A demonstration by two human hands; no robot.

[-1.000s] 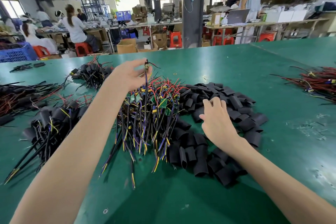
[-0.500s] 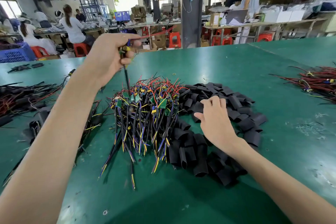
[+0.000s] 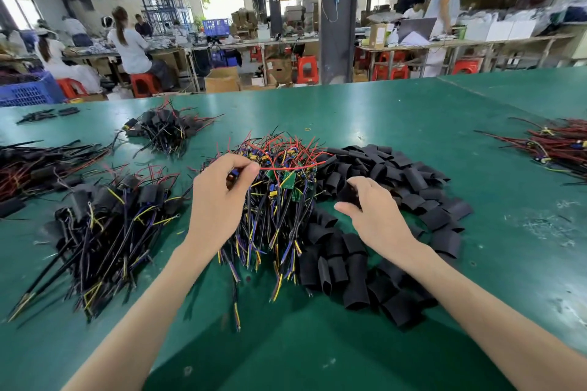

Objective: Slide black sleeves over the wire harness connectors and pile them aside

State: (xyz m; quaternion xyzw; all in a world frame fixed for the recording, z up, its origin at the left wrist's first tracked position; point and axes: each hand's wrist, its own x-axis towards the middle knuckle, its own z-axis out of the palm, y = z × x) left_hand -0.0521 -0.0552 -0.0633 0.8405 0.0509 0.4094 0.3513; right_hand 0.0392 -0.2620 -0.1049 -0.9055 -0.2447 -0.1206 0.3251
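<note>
A heap of unsleeved wire harnesses [image 3: 279,200] with small green boards and red, black, yellow and blue wires lies in the middle of the green table. My left hand [image 3: 219,203] pinches one harness by its connector end, red wire trailing right, just above the heap. A curved pile of loose black sleeves [image 3: 390,187] lies to the right and front of the heap. My right hand [image 3: 371,213] pinches one black sleeve [image 3: 347,194] at the pile's inner edge. A pile of sleeved harnesses [image 3: 104,222] lies at the left.
Another sleeved bundle [image 3: 165,130] lies farther back left, and black-and-red wire bundles [image 3: 38,165] at the far left edge. Red harnesses [image 3: 552,149] lie at the right edge. Beyond the green table [image 3: 397,111] are workbenches, stools, boxes and seated people.
My left hand, raised high with a harness half a second ago, has come down over the heap. My right hand has lifted a sleeve from the pile.
</note>
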